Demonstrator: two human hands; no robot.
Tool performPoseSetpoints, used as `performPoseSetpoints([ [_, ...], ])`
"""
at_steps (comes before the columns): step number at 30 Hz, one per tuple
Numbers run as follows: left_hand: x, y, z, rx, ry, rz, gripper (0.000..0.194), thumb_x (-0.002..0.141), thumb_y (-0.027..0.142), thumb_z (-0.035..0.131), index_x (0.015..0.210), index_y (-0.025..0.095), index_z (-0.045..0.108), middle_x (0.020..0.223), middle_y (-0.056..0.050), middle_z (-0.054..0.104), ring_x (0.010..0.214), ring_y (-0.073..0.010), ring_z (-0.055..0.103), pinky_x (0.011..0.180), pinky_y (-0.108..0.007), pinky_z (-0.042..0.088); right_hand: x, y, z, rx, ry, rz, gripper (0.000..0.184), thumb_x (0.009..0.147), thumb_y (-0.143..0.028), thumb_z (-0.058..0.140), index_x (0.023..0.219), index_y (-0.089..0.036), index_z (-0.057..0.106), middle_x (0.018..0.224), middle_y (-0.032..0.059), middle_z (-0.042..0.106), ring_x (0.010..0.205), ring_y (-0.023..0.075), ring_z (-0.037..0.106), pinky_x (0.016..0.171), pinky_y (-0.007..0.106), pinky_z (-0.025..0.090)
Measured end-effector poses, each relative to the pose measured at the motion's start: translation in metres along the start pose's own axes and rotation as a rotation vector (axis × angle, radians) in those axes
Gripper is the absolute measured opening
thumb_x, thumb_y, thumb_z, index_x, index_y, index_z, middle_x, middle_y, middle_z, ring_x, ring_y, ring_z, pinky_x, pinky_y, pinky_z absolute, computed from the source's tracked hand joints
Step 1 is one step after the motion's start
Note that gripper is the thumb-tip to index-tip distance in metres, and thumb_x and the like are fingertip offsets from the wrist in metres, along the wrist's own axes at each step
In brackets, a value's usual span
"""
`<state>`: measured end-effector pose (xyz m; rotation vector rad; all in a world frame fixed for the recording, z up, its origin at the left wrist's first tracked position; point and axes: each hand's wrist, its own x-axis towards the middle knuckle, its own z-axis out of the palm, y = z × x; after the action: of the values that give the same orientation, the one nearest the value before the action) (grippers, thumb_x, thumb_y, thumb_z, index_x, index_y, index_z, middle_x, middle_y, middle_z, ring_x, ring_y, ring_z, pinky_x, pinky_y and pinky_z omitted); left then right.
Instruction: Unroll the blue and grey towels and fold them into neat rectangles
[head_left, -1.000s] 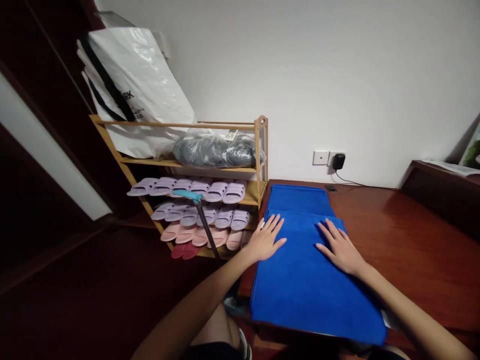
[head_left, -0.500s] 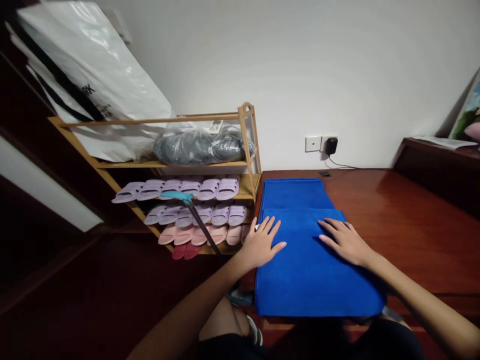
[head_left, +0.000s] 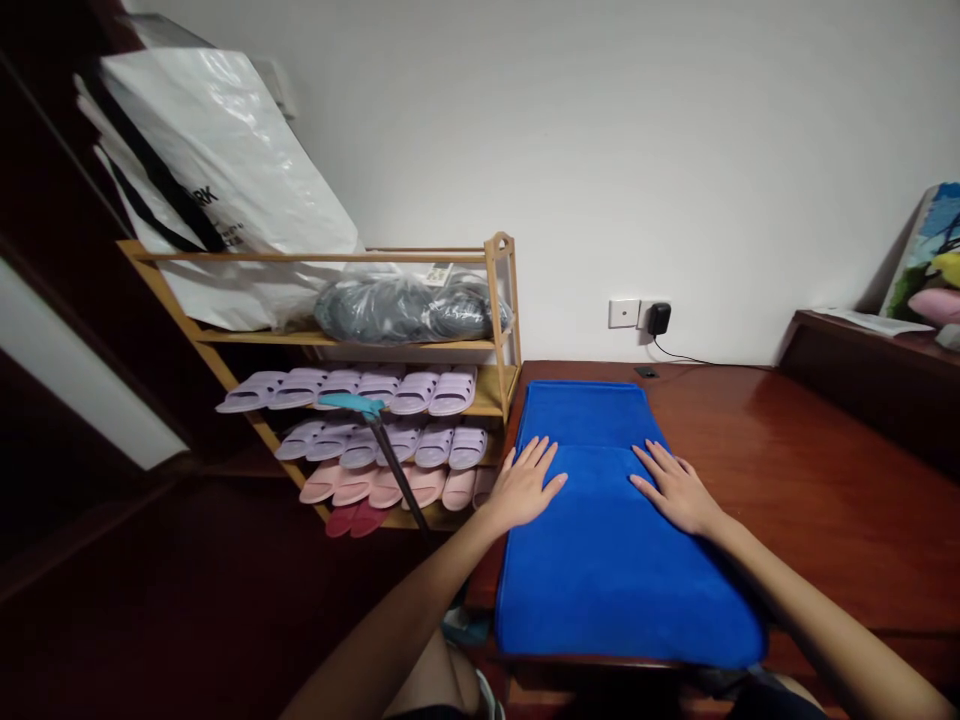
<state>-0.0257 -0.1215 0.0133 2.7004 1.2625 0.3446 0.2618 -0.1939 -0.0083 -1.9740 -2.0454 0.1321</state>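
Note:
A blue cloth (head_left: 600, 560), folded in layers, lies flat lengthwise on the reddish-brown wooden tabletop. A fold or layer edge crosses it near my fingertips, and a farther part of the cloth reaches toward the wall. My left hand (head_left: 527, 482) rests flat on its left edge with fingers spread. Across from it, my right hand (head_left: 679, 490) lies palm down along the right edge, fingers also stretched out. Neither hand grips anything.
Left of the tabletop (head_left: 817, 470) stands a wooden rack (head_left: 502, 310) with rows of slippers (head_left: 409, 392), a plastic-wrapped grey bundle (head_left: 405, 305) and a large white bag (head_left: 240, 150). A blue-topped pole (head_left: 397, 465) leans before it. A black plug (head_left: 658, 318) sits in the wall.
The view has tilted up slightly. Both hands have slid a little forward on the cloth, and the upper layer's right corner no longer sticks out as far to the right.

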Motion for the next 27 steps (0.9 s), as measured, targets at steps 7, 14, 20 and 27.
performPoseSetpoints([
  [7,-0.001,-0.013,-0.014,-0.129,0.079,0.018,0.050,0.096,0.049,0.032,0.136,0.021,0.043,0.138,-0.012,0.047,0.129,-0.0279,0.036,0.106,-0.051,0.018,-0.005,0.022,-0.015,0.102,0.028,0.030,0.059,0.088,-0.062,0.025,0.137,-0.031,0.040,0.143,0.0043,0.042,0.133,0.0227,0.034,0.108,0.047,0.024],
  [14,0.030,-0.059,-0.018,-0.298,0.036,-0.028,0.025,0.076,0.041,0.063,0.088,0.019,0.059,0.076,0.001,0.054,0.076,-0.0189,0.054,0.069,-0.028,0.042,0.009,0.053,-0.017,0.198,0.080,0.195,0.042,0.077,-0.059,0.046,0.097,-0.024,0.058,0.106,0.0104,0.061,0.104,0.0295,0.050,0.086,0.049,0.036],
  [20,0.025,-0.062,-0.015,-0.446,-0.023,0.004,0.025,0.074,0.043,0.060,0.076,0.019,0.054,0.072,0.004,0.044,0.067,-0.0143,0.046,0.064,-0.025,0.037,0.002,0.055,-0.017,0.360,0.020,0.223,0.041,0.071,-0.062,0.052,0.085,-0.023,0.052,0.091,0.0048,0.062,0.091,0.0243,0.054,0.080,0.040,0.040],
  [27,0.013,-0.052,-0.034,-0.629,0.013,-0.010,0.032,0.069,0.048,0.065,0.070,0.019,0.052,0.070,0.003,0.046,0.066,-0.0144,0.047,0.063,-0.025,0.037,-0.004,0.051,-0.037,0.548,-0.017,0.181,0.042,0.061,-0.056,0.066,0.072,-0.020,0.047,0.069,-0.0019,0.056,0.066,0.0139,0.051,0.061,0.027,0.041],
])
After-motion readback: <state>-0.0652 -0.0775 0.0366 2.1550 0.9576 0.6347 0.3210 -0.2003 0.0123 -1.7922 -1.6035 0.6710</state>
